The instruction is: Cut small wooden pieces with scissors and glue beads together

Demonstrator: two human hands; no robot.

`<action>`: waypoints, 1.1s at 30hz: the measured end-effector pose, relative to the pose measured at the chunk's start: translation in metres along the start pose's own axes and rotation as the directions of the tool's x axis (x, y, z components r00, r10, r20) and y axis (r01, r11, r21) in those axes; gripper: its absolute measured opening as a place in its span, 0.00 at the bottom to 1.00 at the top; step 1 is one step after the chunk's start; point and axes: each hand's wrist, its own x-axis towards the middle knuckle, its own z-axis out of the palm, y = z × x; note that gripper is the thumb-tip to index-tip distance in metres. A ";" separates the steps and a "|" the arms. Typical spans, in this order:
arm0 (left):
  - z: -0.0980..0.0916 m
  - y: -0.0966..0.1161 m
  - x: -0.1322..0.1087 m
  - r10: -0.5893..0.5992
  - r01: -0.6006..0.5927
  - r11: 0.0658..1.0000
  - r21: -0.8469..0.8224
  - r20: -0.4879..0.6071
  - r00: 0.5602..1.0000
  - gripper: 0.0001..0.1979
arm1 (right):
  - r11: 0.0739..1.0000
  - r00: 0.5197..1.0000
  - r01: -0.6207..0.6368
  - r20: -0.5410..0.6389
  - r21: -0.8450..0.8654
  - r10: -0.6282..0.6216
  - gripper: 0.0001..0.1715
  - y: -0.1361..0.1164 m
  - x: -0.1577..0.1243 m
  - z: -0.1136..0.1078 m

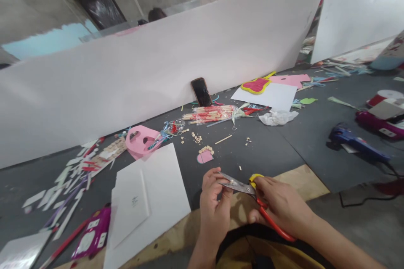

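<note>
My right hand grips red-and-yellow-handled scissors, their metal blades pointing left. My left hand pinches a small pale piece at the blade tips; the piece is too small to name. Both hands hover over the table's near edge. Just beyond them lies a small pink foam piece edged with little wooden bits, and more wooden bits are scattered on the dark mat. A thin wooden stick lies nearby.
White sheets lie at left. A pink foam cutout, a bag of sticks, a phone leaning on the white partition, a blue glue gun at right, and paper scraps at far left.
</note>
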 end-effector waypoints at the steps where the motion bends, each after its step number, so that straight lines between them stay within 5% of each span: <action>1: 0.000 0.000 0.000 -0.008 0.008 1.000 -0.015 0.005 1.000 0.11 | 1.000 1.000 0.002 0.000 0.000 -0.002 0.22 0.000 0.000 0.000; 11: 0.001 0.002 -0.001 -0.120 0.123 0.991 -0.058 0.060 0.991 0.14 | 0.997 1.000 -0.004 0.003 -0.079 0.005 0.20 0.008 -0.003 0.012; 23: 0.005 0.001 -0.004 0.150 -0.124 0.955 0.269 -0.077 0.986 0.08 | 0.995 0.999 -0.037 0.005 -0.098 0.037 0.19 0.006 -0.003 0.015; 33: 0.001 -0.006 -0.003 -0.076 0.080 0.982 -0.174 0.029 0.997 0.09 | 0.998 0.995 -0.021 0.096 -0.064 0.027 0.21 0.001 -0.001 -0.002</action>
